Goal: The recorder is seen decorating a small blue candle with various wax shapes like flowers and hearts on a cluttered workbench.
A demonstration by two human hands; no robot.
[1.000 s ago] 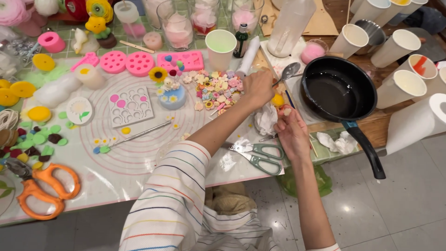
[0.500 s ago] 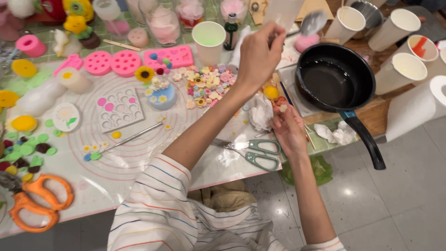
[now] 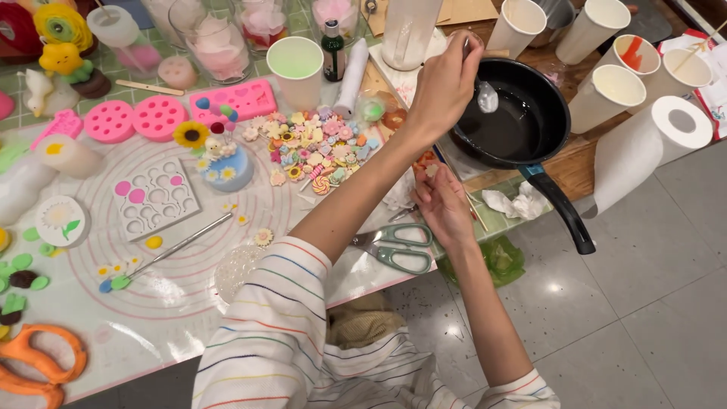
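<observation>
My left hand [image 3: 445, 85] is raised over the black frying pan [image 3: 556, 129] and grips a metal spoon [image 3: 487, 98] by its handle, the bowl hanging just above the pan's dark inside. My right hand [image 3: 443, 206] rests lower, by the table's edge, pinching a small pale piece [image 3: 432, 171] between its fingertips. Crumpled white tissue [image 3: 397, 195] lies just left of that hand, and green-handled scissors [image 3: 397, 248] lie below it on the mat.
Several paper cups [image 3: 606, 95] and a paper towel roll [image 3: 644, 151] stand right of the pan. A heap of small colourful decorations [image 3: 318, 148], pink silicone moulds [image 3: 235, 100], a blue sunflower-topped candle [image 3: 223, 163] and orange scissors [image 3: 38, 367] crowd the round-patterned mat [image 3: 189, 295].
My left hand lifted the spoon off the table, swung it up and right, and now holds it over the pan. My right hand stayed by the table's edge with its small piece.
</observation>
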